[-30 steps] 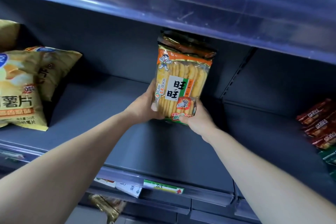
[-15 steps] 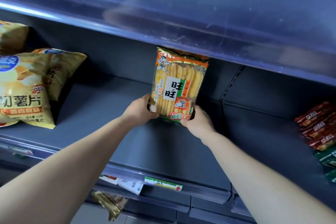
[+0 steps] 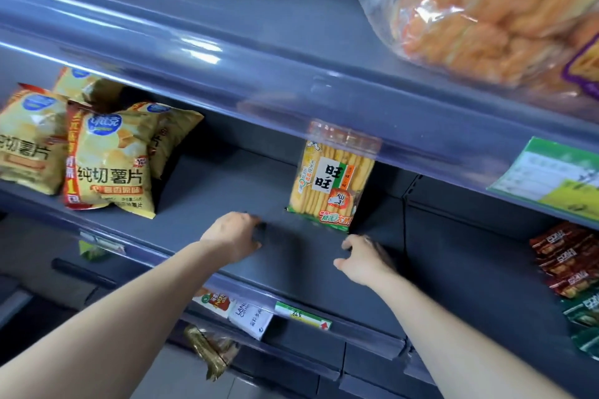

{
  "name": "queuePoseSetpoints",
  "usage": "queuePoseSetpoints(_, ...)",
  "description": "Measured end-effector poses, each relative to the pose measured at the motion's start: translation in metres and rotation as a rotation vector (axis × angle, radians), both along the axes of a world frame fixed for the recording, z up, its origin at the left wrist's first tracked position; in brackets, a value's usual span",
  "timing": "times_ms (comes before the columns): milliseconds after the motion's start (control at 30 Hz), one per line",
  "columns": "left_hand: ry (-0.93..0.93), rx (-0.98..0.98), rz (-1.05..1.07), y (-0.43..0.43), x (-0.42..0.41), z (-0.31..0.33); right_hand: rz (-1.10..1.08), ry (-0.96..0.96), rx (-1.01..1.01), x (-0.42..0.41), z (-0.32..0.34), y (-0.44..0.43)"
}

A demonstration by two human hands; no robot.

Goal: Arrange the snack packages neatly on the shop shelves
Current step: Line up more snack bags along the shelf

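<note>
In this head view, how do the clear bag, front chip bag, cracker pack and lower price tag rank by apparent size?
1. Clear bag, though it is nearest the camera.
2. Front chip bag and cracker pack look about alike; the pack stands further back.
3. Lower price tag.
</note>
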State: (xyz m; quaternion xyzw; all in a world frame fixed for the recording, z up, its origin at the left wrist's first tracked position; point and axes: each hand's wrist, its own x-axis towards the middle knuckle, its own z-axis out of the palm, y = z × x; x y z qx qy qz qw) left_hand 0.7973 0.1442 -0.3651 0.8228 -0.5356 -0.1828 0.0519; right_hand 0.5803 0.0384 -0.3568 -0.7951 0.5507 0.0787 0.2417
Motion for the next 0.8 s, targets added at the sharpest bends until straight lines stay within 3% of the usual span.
queuePoseSetpoints(300,-0.311,0.057,0.045,0.072,0.045,0.04,0.263,0.037,-0.045,0.055,0.029,0.039)
queuePoseSetpoints(633,-0.411,0.057,0.172,0.13,0.142,0.076,0.34,-0.039,-0.052,0.169,0.06,0.071)
queuePoseSetpoints(800,-0.361,-0.02,0.188,0.135,0.206,0.078,0.301,-0.126,0.041,0.233,0.066,0.086)
